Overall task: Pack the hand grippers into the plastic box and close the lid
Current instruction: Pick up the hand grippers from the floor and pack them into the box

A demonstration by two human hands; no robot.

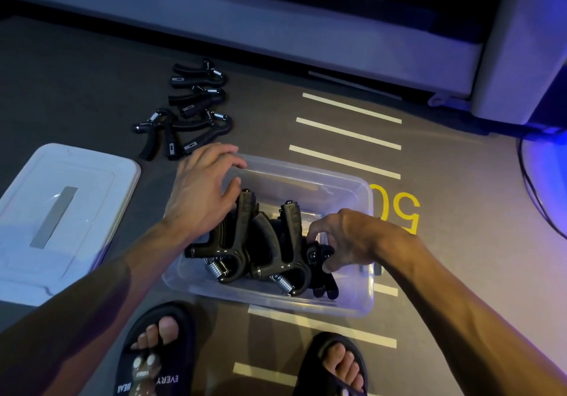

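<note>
2 sandals, box w/ 3 grippers, 4 outside; left hand spread, right hand pinching one.

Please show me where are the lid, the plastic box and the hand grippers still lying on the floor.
lid [61,211]: head view, on its flat top.
plastic box [365,272]: head view, on its right wall.
hand grippers on the floor [196,101]: head view, on the middle one's handle.

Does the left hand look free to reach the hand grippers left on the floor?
Probably yes: the left hand rests open on the plastic box rim, holding nothing, and the loose hand grippers lie just beyond it, unobstructed.
</note>
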